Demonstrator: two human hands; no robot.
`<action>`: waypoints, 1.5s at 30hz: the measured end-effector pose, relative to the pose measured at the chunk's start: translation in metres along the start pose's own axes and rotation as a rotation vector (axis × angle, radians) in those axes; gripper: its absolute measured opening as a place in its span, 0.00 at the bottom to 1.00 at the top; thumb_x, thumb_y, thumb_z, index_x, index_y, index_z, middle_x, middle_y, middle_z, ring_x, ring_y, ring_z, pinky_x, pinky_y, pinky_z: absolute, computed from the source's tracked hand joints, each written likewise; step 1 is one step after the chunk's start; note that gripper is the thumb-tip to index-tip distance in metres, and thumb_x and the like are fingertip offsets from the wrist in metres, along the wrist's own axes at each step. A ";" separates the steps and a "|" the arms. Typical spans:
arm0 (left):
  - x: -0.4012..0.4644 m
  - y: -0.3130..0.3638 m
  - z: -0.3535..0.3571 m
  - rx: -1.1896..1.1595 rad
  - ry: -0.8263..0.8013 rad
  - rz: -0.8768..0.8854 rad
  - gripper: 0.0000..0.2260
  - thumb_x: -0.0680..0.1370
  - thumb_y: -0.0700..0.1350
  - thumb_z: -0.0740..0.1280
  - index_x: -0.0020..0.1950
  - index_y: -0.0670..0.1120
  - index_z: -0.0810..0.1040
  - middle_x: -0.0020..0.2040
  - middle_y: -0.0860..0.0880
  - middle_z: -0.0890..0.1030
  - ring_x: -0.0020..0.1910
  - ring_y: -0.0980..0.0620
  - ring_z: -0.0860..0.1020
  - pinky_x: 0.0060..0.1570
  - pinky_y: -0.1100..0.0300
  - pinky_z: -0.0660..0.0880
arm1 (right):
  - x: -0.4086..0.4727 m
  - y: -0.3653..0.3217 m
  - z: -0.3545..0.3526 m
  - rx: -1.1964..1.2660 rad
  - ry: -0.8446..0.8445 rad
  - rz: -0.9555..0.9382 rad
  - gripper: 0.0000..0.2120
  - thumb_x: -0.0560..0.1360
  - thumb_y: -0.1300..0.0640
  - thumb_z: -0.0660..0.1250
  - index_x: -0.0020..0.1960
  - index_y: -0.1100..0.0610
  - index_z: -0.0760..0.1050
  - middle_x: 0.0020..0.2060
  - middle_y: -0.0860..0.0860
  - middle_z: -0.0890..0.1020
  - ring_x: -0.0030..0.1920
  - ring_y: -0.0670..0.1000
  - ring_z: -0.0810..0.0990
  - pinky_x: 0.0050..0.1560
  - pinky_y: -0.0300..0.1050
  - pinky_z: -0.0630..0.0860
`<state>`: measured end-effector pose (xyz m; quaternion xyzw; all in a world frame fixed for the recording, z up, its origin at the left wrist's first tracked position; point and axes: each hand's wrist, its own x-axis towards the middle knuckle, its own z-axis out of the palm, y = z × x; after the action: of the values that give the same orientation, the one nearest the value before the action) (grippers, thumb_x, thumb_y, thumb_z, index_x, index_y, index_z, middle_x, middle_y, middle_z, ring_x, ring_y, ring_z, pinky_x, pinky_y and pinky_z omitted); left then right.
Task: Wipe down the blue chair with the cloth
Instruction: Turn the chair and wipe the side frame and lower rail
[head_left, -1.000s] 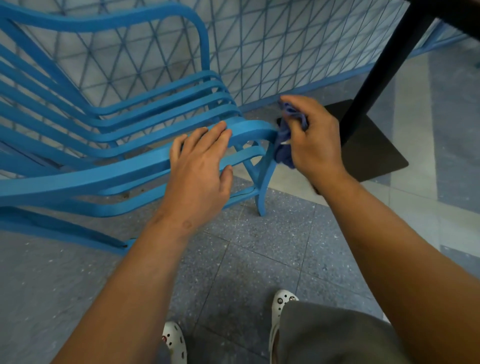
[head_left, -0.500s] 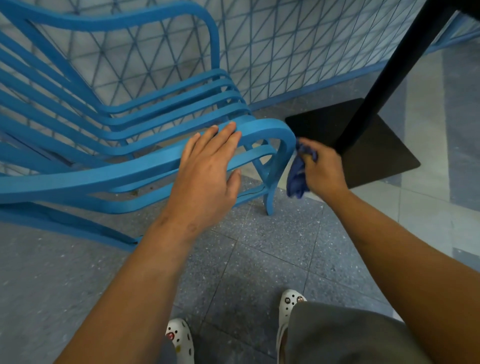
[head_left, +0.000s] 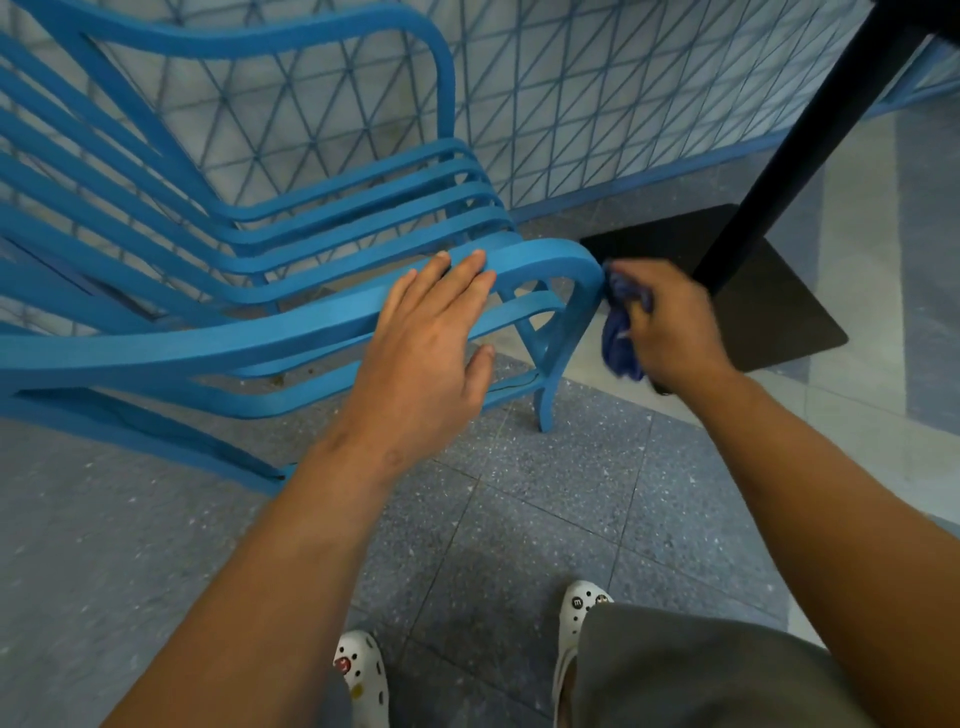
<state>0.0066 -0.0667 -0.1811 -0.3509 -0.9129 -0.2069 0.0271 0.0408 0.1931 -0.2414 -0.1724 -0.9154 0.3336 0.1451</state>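
Cloth (head_left: 621, 332) raised since; right hand (head_left: 670, 327) clenches it; left hand (head_left: 426, 343) flat on chair (head_left: 208, 348).

Grey speckled floor (head_left: 519, 519), black table base (head_left: 779, 312)

View: single head-worn camera, wide-angle
Facing: forward and down
Range: close above blue chair (head_left: 260, 332), floor (head_left: 519, 519) below

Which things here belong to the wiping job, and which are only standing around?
Belong to the job:
blue chair
cloth, gripped by the right hand
left hand, resting flat on the chair's armrest

Only standing around:
black table post
black base plate
patterned wall
white shoes
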 end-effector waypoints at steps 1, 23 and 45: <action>-0.003 0.000 -0.001 -0.009 0.002 -0.001 0.27 0.81 0.46 0.65 0.80 0.44 0.63 0.81 0.49 0.61 0.81 0.49 0.54 0.80 0.46 0.49 | 0.006 -0.009 -0.008 0.017 0.103 -0.067 0.17 0.81 0.65 0.63 0.69 0.56 0.76 0.64 0.54 0.78 0.63 0.50 0.76 0.64 0.36 0.69; -0.141 -0.090 -0.072 -0.072 -0.141 -0.214 0.21 0.80 0.52 0.66 0.74 0.51 0.72 0.70 0.54 0.76 0.69 0.55 0.73 0.68 0.54 0.71 | -0.072 -0.220 0.113 -0.192 -0.048 -0.691 0.20 0.78 0.56 0.61 0.68 0.59 0.74 0.64 0.54 0.76 0.59 0.58 0.70 0.55 0.55 0.67; -0.178 -0.147 -0.079 -0.417 0.382 -0.704 0.24 0.82 0.39 0.61 0.74 0.59 0.65 0.56 0.74 0.73 0.51 0.74 0.75 0.52 0.75 0.72 | -0.135 -0.267 0.201 0.504 -0.220 -0.229 0.16 0.77 0.66 0.68 0.63 0.58 0.81 0.57 0.50 0.84 0.57 0.47 0.80 0.62 0.39 0.75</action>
<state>0.0366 -0.3084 -0.1966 0.0278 -0.8941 -0.4441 0.0519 0.0274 -0.1672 -0.2327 0.0108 -0.8273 0.5487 0.1198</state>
